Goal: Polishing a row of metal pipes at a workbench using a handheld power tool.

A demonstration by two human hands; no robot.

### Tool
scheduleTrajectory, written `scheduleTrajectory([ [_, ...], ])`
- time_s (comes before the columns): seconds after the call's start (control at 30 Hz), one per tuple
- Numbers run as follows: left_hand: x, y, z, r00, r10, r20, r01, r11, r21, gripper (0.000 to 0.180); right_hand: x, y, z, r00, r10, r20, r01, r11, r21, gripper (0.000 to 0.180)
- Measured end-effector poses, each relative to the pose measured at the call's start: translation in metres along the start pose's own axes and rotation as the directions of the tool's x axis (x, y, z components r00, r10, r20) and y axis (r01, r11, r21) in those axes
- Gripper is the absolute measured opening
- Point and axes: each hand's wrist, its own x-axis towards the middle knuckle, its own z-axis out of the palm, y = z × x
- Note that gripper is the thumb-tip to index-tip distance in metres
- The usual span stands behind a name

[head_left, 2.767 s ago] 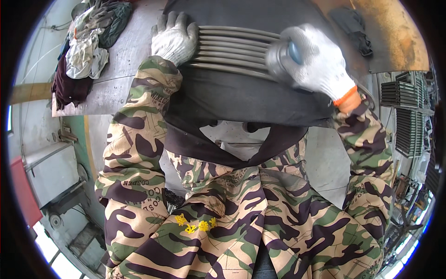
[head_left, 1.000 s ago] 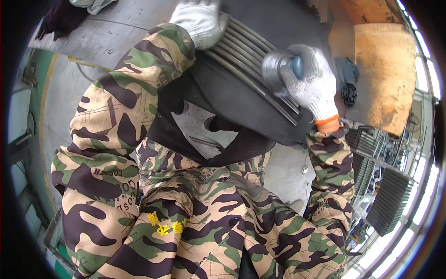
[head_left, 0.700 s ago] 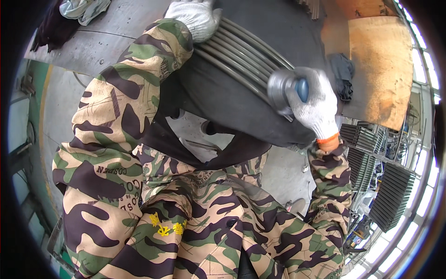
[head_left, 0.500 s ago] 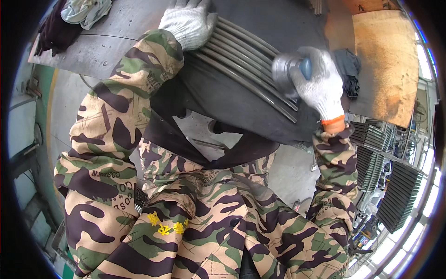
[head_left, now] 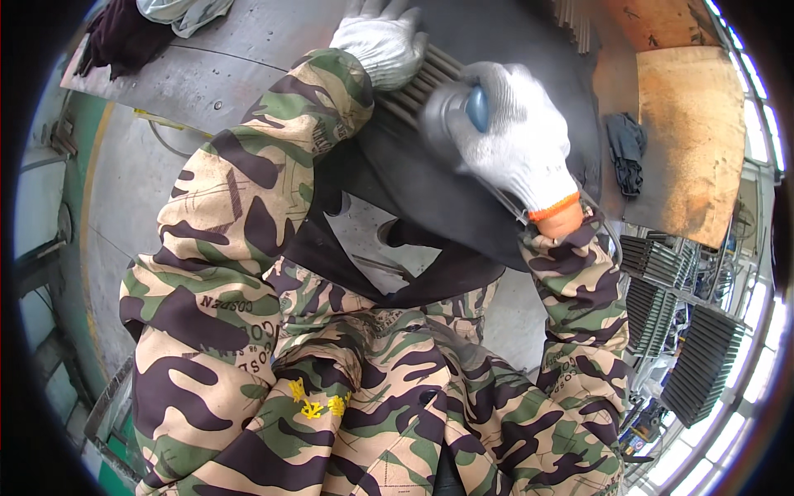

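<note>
Both of my hands wear white knitted gloves. My left hand [head_left: 380,48] lies flat across the left end of a row of grey metal rods [head_left: 438,66], its fingers stretched out and spread toward the far side. In my right hand [head_left: 521,128] is a round palm sander [head_left: 477,109] with a blue cap and a grey body. My fingers wrap around it, and its lower part is blurred by motion. The sander is over the rods, close to my left hand. My right hand and the sander hide much of the rods' right part.
The rods lie on a dark cloth [head_left: 397,178] over the metal table [head_left: 190,87]. Dark and pale cloths [head_left: 124,37] are at the far left. More rods [head_left: 571,25] lie at the far edge. A crumpled dark cloth [head_left: 626,153] sits beside a stained board [head_left: 691,140]. Racked dark bars [head_left: 703,364] stand right.
My right hand has moved the sander left along the rods, nearer my left hand. My left hand still lies on the rods. The whole view has shifted slightly.
</note>
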Motion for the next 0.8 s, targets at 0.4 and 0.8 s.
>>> scheduleTrajectory([
  [0.4, -0.020, 0.004, -0.031, 0.989, 0.149, -0.010, -0.149, 0.988, 0.052, 0.039, 0.022, 0.013, 0.011, 0.994, 0.055, -0.093, -0.056, 0.998, -0.009, 0.036],
  [0.8, -0.025, 0.000, -0.040, 0.973, 0.229, 0.036, -0.229, 0.973, 0.012, 0.045, 0.041, 0.023, -0.017, 0.944, 0.275, 0.180, -0.268, 0.961, -0.061, 0.036],
])
